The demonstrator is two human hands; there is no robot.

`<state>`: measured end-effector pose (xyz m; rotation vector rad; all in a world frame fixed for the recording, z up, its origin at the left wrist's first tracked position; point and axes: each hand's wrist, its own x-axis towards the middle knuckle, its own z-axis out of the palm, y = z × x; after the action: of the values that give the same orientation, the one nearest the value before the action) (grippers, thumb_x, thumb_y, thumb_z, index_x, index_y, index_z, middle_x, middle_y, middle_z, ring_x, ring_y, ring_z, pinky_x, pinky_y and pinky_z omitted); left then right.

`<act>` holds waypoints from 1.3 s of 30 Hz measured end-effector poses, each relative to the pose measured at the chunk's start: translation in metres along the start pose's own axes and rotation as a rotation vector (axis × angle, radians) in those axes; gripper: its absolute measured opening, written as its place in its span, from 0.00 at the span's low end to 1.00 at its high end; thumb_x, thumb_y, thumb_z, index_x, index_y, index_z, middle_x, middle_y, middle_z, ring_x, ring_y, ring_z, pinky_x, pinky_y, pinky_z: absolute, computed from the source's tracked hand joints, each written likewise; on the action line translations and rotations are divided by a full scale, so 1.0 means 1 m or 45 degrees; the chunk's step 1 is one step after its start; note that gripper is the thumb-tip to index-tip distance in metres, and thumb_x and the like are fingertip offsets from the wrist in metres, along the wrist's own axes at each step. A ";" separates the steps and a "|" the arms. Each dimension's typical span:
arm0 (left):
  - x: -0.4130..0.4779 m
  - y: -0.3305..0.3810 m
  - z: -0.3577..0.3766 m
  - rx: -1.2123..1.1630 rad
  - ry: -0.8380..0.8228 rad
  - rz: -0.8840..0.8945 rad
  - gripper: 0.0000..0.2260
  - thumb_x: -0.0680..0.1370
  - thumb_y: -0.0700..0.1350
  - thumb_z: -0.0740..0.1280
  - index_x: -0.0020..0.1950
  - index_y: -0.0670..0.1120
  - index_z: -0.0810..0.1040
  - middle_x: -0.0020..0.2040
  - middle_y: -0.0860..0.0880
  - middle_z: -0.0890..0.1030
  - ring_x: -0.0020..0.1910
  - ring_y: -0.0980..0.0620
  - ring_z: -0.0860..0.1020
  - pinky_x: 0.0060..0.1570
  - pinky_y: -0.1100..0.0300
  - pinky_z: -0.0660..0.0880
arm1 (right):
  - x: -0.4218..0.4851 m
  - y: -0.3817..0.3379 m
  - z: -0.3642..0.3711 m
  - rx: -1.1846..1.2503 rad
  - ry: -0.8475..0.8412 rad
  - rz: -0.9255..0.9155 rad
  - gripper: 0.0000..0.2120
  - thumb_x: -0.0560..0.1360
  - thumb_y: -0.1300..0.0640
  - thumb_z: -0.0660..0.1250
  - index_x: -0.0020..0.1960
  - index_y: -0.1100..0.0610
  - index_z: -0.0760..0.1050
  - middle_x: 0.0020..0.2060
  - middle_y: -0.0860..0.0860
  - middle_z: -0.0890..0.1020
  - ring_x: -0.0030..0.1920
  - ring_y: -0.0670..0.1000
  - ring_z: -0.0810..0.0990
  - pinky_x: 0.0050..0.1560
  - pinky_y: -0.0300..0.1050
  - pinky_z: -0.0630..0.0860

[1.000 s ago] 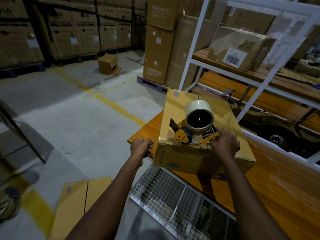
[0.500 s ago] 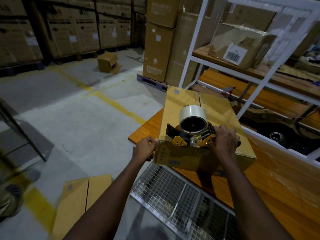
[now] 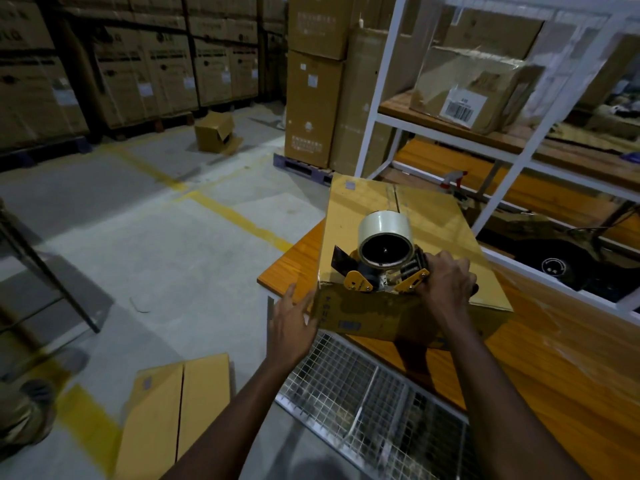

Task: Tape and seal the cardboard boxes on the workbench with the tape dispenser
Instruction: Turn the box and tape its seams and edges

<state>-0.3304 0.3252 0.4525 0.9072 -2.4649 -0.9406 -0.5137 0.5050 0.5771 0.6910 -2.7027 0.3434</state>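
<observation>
Right hand [image 3: 448, 282] grips yellow metal tape dispenser [image 3: 384, 261] at brown cardboard box's [image 3: 446, 233] near edge, starting the seam; left hand [image 3: 291, 317], fingers straight, braces its side at the orange wooden bench's [image 3: 571, 368] corner.

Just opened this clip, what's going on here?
A person is taping a cardboard box on the orange workbench. The right hand grips the tape dispenser, which sits at the near edge of the box's top, in line with the centre seam. The left hand lies open against the box's near left corner.
</observation>
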 end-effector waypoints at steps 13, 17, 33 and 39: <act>0.025 0.027 -0.019 0.690 0.189 0.527 0.27 0.72 0.58 0.63 0.68 0.47 0.74 0.67 0.49 0.75 0.67 0.42 0.71 0.60 0.42 0.67 | -0.003 0.006 0.001 0.002 -0.007 -0.028 0.07 0.73 0.53 0.70 0.50 0.52 0.76 0.46 0.53 0.76 0.51 0.59 0.71 0.50 0.54 0.68; 0.023 0.032 -0.022 0.726 0.172 0.509 0.28 0.71 0.59 0.62 0.68 0.47 0.73 0.68 0.49 0.75 0.66 0.42 0.71 0.59 0.42 0.66 | -0.008 0.016 0.002 0.022 0.009 -0.054 0.08 0.73 0.53 0.70 0.50 0.52 0.76 0.46 0.53 0.75 0.50 0.58 0.71 0.49 0.53 0.67; 0.008 0.097 -0.011 0.886 0.226 0.303 0.31 0.73 0.61 0.50 0.66 0.45 0.74 0.68 0.45 0.75 0.70 0.42 0.68 0.65 0.40 0.60 | 0.011 0.111 -0.018 -0.067 -0.085 -0.072 0.11 0.72 0.53 0.72 0.53 0.53 0.77 0.50 0.54 0.76 0.54 0.61 0.70 0.50 0.53 0.66; -0.005 0.121 0.017 1.017 -0.067 0.222 0.43 0.71 0.67 0.36 0.81 0.46 0.49 0.81 0.47 0.51 0.79 0.43 0.53 0.72 0.37 0.48 | 0.012 0.114 -0.019 -0.011 -0.120 -0.111 0.11 0.73 0.53 0.71 0.54 0.51 0.77 0.53 0.53 0.75 0.56 0.60 0.69 0.51 0.52 0.66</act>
<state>-0.3887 0.4064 0.5233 0.8550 -2.9327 0.1224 -0.5763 0.6032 0.5823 0.8396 -2.7498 0.2840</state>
